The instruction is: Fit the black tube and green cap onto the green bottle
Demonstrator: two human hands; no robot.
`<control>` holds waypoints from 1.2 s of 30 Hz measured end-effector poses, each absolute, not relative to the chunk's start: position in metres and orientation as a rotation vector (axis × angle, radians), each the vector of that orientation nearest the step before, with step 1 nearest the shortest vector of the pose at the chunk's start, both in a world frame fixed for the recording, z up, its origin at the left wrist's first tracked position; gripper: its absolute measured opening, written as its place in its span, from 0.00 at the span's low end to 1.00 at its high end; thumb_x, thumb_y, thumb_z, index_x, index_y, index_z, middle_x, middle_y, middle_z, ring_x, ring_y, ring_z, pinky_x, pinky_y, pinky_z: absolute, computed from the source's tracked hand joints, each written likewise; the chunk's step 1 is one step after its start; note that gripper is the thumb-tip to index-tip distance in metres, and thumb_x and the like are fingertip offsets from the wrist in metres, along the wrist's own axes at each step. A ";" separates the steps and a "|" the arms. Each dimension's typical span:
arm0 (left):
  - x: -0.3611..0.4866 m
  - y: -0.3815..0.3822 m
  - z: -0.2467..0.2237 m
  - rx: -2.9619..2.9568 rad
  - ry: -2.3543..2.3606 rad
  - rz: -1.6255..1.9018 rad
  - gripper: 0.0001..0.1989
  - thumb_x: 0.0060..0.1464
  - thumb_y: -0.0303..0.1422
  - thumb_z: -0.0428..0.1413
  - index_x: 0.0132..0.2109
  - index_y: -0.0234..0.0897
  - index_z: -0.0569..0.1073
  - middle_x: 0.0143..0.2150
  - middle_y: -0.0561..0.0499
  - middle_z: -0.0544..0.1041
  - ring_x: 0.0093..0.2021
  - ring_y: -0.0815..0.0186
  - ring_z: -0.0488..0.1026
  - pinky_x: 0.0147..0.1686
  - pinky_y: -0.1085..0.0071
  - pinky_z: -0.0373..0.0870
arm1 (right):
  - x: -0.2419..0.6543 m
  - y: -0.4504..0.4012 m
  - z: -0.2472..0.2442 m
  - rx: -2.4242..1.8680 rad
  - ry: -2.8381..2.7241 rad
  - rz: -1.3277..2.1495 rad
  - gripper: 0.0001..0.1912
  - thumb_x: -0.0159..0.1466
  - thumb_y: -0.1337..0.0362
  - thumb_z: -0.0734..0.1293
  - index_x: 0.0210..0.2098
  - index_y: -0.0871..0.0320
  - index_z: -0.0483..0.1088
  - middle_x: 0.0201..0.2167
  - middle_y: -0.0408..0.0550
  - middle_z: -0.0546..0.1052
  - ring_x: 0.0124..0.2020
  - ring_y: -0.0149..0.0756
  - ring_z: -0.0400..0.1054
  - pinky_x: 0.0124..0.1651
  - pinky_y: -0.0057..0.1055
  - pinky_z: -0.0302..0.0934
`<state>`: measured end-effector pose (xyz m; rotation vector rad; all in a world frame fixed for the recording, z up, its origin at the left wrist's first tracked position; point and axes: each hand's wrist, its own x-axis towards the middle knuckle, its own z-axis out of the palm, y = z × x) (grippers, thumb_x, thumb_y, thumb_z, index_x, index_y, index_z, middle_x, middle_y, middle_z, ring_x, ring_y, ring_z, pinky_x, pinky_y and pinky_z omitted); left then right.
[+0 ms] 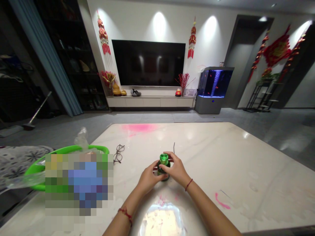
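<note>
A small green bottle [164, 159] stands on the pale marble-like table [246, 170], near the middle of the view. Around its lower left side wrap the fingers and thumb of my left hand [148, 177]. Higher up, my right hand [177, 169] grips the bottle from the right, its thumb across the front and its fingers behind the neck. Both hands touch the bottle, and their far fingertips are partly hidden behind it. A thin dark strand [174, 147] lies just beyond my right hand.
On the left sits a green basket [31, 170] with plastic bags, partly blurred out by blocks. Eyeglasses [118, 154] lie between basket and bottle. Pink marks [222, 201] stain the table. Beyond it are a television [149, 64], a low cabinet [150, 102] and a lit fish tank [215, 83].
</note>
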<state>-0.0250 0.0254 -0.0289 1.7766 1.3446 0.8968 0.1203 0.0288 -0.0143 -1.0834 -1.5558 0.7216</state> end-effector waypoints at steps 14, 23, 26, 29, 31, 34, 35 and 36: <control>-0.024 0.024 -0.029 1.778 1.315 0.916 0.32 0.36 0.39 0.61 0.52 0.40 0.66 0.47 0.48 0.74 0.43 0.61 0.72 0.40 0.69 0.68 | 0.126 0.027 -0.012 -1.006 -1.535 0.778 0.25 0.47 0.67 0.69 0.45 0.57 0.64 0.41 0.49 0.73 0.43 0.37 0.69 0.50 0.37 0.63; -0.025 0.023 -0.026 1.765 1.309 0.904 0.32 0.37 0.38 0.61 0.53 0.40 0.66 0.48 0.47 0.73 0.45 0.59 0.71 0.41 0.68 0.67 | 0.133 0.029 -0.016 -1.035 -1.559 0.717 0.24 0.47 0.66 0.70 0.44 0.57 0.66 0.41 0.49 0.73 0.42 0.37 0.68 0.48 0.37 0.64; -0.024 0.023 -0.024 1.768 1.310 0.905 0.32 0.37 0.38 0.61 0.53 0.40 0.66 0.49 0.47 0.73 0.45 0.58 0.71 0.41 0.67 0.67 | 0.136 0.029 -0.016 -1.043 -1.567 0.706 0.24 0.47 0.65 0.70 0.45 0.57 0.66 0.40 0.49 0.73 0.41 0.37 0.69 0.47 0.38 0.64; -0.024 0.022 -0.023 1.768 1.319 0.903 0.32 0.37 0.38 0.61 0.53 0.41 0.66 0.48 0.47 0.73 0.45 0.58 0.71 0.41 0.66 0.67 | 0.140 0.028 -0.014 -1.048 -1.569 0.706 0.24 0.47 0.65 0.70 0.44 0.57 0.66 0.39 0.48 0.73 0.40 0.36 0.69 0.46 0.37 0.64; -0.024 0.022 -0.022 1.762 1.334 0.899 0.33 0.36 0.38 0.61 0.53 0.41 0.66 0.48 0.47 0.74 0.45 0.58 0.71 0.41 0.66 0.67 | 0.141 0.026 -0.013 -1.050 -1.565 0.706 0.23 0.48 0.66 0.70 0.43 0.57 0.67 0.37 0.48 0.74 0.39 0.36 0.69 0.46 0.37 0.64; -0.024 0.022 -0.023 1.762 1.335 0.893 0.32 0.36 0.38 0.61 0.53 0.41 0.66 0.48 0.47 0.74 0.45 0.58 0.71 0.42 0.66 0.67 | 0.143 0.024 -0.012 -1.046 -1.556 0.717 0.19 0.48 0.67 0.69 0.41 0.58 0.68 0.34 0.47 0.75 0.37 0.36 0.70 0.45 0.37 0.65; -0.025 0.022 -0.024 1.763 1.329 0.892 0.32 0.36 0.38 0.61 0.52 0.41 0.66 0.48 0.47 0.74 0.45 0.58 0.71 0.43 0.66 0.67 | 0.143 0.023 -0.012 -1.043 -1.551 0.724 0.19 0.49 0.67 0.69 0.41 0.58 0.68 0.34 0.47 0.75 0.37 0.35 0.70 0.45 0.37 0.65; -0.025 0.022 -0.024 1.764 1.322 0.892 0.32 0.36 0.38 0.61 0.52 0.41 0.66 0.48 0.48 0.74 0.45 0.58 0.71 0.43 0.66 0.66 | 0.143 0.022 -0.012 -1.041 -1.547 0.732 0.18 0.49 0.67 0.68 0.41 0.58 0.68 0.34 0.47 0.75 0.36 0.35 0.71 0.45 0.36 0.65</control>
